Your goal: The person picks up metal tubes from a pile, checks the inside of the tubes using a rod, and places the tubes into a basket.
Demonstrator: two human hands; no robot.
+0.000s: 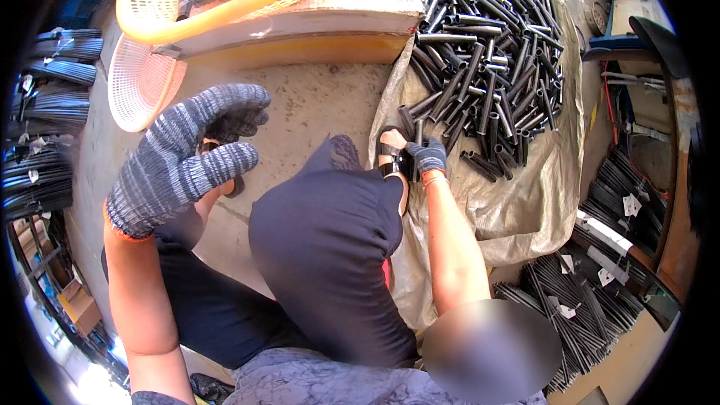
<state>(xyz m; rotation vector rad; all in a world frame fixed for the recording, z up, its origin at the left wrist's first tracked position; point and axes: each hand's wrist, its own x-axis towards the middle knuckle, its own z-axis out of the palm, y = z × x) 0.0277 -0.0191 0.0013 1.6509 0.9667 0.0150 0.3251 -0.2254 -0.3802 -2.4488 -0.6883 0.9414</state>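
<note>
My left hand (187,151), in a grey striped knit glove, is raised over the floor at the left. Its fingers curve and the thumb stands apart, with nothing between them. My right hand (428,156), also gloved, is low beside my sandalled foot at the near left edge of a pile of short black tubes (491,52). Its fingers are closed around a black tube (418,132) that points away from me. Part of that tube is hidden by the glove. The pile lies on a tan woven sheet (517,214).
An orange-rimmed basket (247,13) holding dark tubes stands by a cardboard box (360,4) ahead. A pink basket (142,86) sits below it. Bundles of long black rods (56,112) line the left; more rod bundles (577,292) lie at the right.
</note>
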